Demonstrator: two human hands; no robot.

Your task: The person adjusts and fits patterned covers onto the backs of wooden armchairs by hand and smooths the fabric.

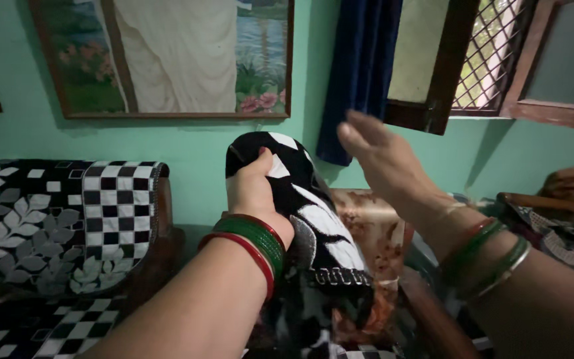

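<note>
- Right now my left hand (255, 193) is clenched around a black-and-white patterned cover (303, 206), fingers pressed tight into a bunched fold near its top, so the cloth is lifted in front of me and the rest hangs down below my fist.
- Below the grip its beaded trim edge (340, 276) droops loose, which I judge is why I hold it so high: the length needs room to fall.
- My right hand (380, 156) hovers just beside the cover's upper end, fingers spread and flat, pinching nothing and not touching the cloth.
- Behind the hanging cloth sits a brown floral chair back (383, 239), bare of any cover.
- Well to the left of my fist, a sofa (68, 226) already wears a matching checked-and-leaf cover.
- Above my grip hangs a framed picture (167, 60); up beyond my right hand are a blue curtain (360, 66) and a latticed window (493, 53).
- No containers show anywhere.
</note>
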